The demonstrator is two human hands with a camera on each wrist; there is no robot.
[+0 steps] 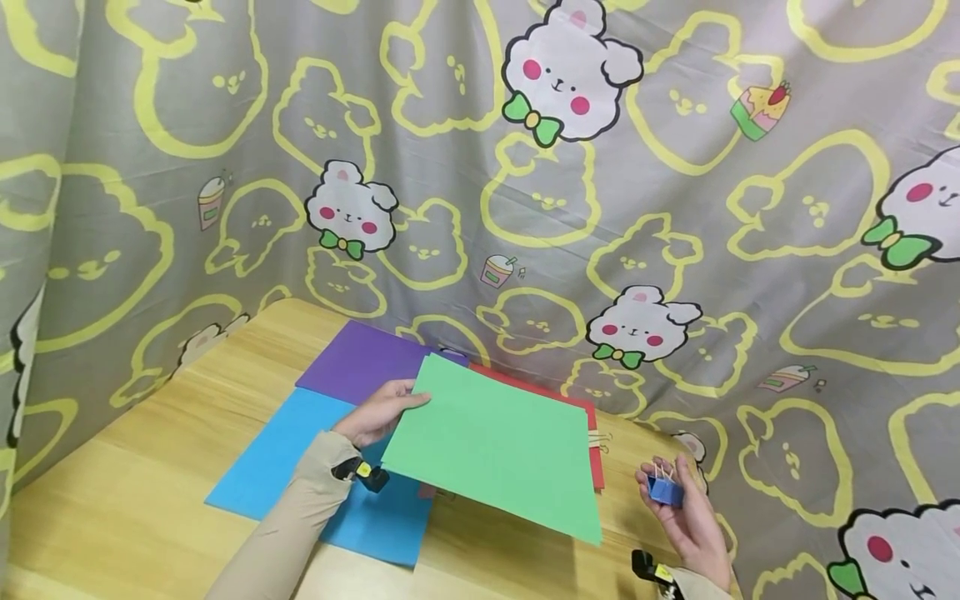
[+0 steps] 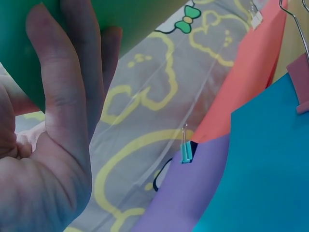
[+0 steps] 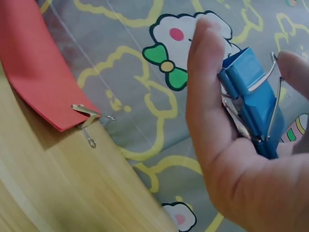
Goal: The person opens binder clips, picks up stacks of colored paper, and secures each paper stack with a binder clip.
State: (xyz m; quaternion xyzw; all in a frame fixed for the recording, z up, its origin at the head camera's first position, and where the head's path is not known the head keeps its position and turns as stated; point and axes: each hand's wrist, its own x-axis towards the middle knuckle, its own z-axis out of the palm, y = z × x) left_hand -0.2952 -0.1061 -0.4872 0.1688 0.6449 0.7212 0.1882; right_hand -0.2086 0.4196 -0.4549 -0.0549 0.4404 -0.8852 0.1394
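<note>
My left hand [image 1: 378, 412] grips the left edge of a stack of green paper [image 1: 495, 450], thumb on top and fingers underneath, holding it tilted above the table. In the left wrist view the fingers [image 2: 63, 92] lie against the green underside. Off to the right, apart from the paper, my right hand [image 1: 693, 521] is palm up with blue binder clips [image 1: 664, 490] between its curled fingers and thumb. The right wrist view shows the clips [image 3: 263, 104] close up, wire handles out; their exact number is hard to tell.
On the wooden table [image 1: 142, 450] lie blue paper [image 1: 262, 450], purple paper [image 1: 367, 358] and red paper [image 1: 597, 467]. A cream binder clip [image 3: 87, 113] grips a red corner. A teal clip [image 2: 187, 152] sits where purple meets red; a pink clip [image 2: 300, 89] holds blue. A patterned curtain [image 1: 450, 167] hangs behind.
</note>
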